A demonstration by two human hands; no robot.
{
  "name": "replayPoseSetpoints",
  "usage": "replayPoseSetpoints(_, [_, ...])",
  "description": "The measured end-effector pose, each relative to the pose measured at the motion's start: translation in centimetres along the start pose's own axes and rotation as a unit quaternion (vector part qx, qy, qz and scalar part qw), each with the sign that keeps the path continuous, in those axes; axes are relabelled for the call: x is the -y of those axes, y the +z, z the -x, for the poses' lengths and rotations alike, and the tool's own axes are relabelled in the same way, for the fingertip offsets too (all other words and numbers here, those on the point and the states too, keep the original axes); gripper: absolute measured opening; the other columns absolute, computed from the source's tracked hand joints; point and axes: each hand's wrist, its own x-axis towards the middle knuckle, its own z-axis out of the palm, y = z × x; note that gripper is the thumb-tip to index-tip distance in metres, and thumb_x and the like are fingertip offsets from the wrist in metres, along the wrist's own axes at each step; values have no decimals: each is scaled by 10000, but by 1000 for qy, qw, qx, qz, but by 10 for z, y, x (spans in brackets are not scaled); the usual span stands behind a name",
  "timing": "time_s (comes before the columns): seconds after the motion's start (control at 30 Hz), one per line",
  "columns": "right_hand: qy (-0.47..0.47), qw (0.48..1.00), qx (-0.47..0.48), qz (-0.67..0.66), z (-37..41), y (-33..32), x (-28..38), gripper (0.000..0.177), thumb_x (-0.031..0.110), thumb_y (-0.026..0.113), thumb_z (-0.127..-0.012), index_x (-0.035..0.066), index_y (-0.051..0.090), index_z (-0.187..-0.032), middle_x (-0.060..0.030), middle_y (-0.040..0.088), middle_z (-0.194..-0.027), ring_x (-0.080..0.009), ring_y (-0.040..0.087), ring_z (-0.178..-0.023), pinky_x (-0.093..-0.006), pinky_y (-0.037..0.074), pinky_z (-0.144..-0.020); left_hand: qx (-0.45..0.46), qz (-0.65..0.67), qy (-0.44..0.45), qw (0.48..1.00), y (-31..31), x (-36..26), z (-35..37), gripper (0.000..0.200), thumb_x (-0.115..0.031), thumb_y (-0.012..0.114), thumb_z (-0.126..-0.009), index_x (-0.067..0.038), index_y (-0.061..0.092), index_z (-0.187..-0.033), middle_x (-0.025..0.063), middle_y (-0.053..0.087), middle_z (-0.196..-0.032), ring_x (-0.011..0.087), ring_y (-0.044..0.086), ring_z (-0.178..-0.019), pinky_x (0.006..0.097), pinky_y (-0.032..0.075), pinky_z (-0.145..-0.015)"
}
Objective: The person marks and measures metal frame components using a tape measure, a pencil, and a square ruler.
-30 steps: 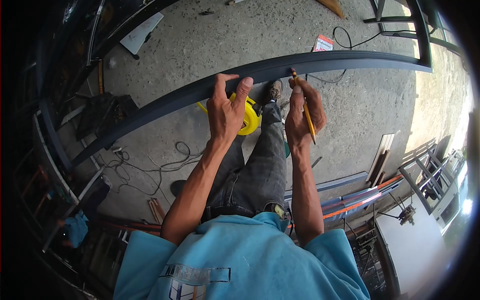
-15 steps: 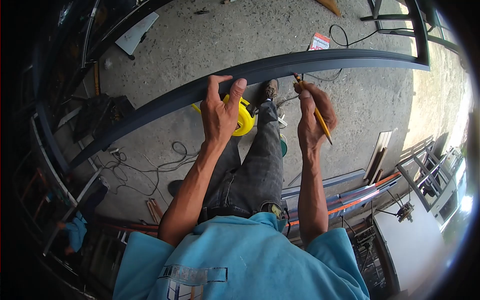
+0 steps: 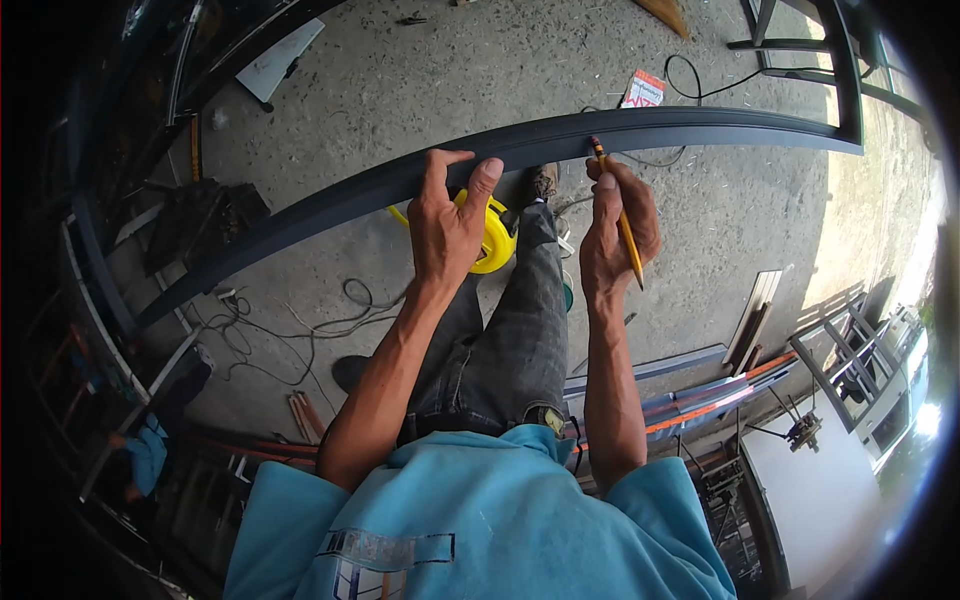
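Observation:
A long dark grey metal profile (image 3: 690, 130) crosses in front of me, curved by the wide lens. My left hand (image 3: 447, 235) is at its near edge, thumb and index finger pointing up onto it. Its other fingers curl around a yellow tape measure (image 3: 495, 240), partly hidden behind the hand. A short yellow piece shows left of the wrist side. My right hand (image 3: 618, 225) grips a yellow pencil (image 3: 628, 240), its eraser end against or just over the profile and its sharpened tip pointing back toward me.
Cables (image 3: 310, 335) lie on the concrete floor (image 3: 400, 80). A red and white packet (image 3: 643, 90) sits beyond the profile. Metal bars (image 3: 690, 405) lie at right, near a metal frame (image 3: 850, 350). Another person in a blue shirt (image 3: 148, 455) is at lower left.
My right hand has shifted slightly left and up with the pencil, its eraser end now over the profile's face. My left hand and the tape measure have barely moved.

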Motion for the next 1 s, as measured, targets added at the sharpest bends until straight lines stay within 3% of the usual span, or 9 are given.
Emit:
replayPoseSetpoints(0.4, [-6,1000,16,25,-7,-5,2,180,94,571,-906,2,645,-1041,-137,683,-928,-191,655,-923,-320,509,-841,18,16,-21,999,1,0,0,560,-561,549,-859,-31,539,-1040,116,626,-804,194,640,-739,296,504,-631])
replayPoseSetpoints(0.53, [-4,999,22,41,8,-14,3,170,84,572,-905,3,651,-1033,-131,680,-914,-187,652,-924,-306,506,-834,-14,20,12,1000,4,4,-1,557,-558,552,-860,-31,540,-1038,116,627,-808,191,638,-741,298,504,-641])
replayPoseSetpoints(0.57, [-46,997,26,49,2,-13,-2,166,75,573,-902,5,653,-1029,-129,680,-911,-189,656,-909,-306,509,-824,2,20,-9,1000,1,1,-1,555,-557,556,-858,-32,539,-1039,114,628,-807,189,637,-741,298,503,-641])
replayPoseSetpoints(1.0, [-21,997,36,62,-5,-7,1,174,91,571,-907,17,648,-1044,-143,679,-939,-190,654,-914,-321,515,-828,-4,15,-3,1000,2,2,2,555,-559,567,-852,-34,543,-1032,109,619,-803,195,632,-733,304,489,-621])
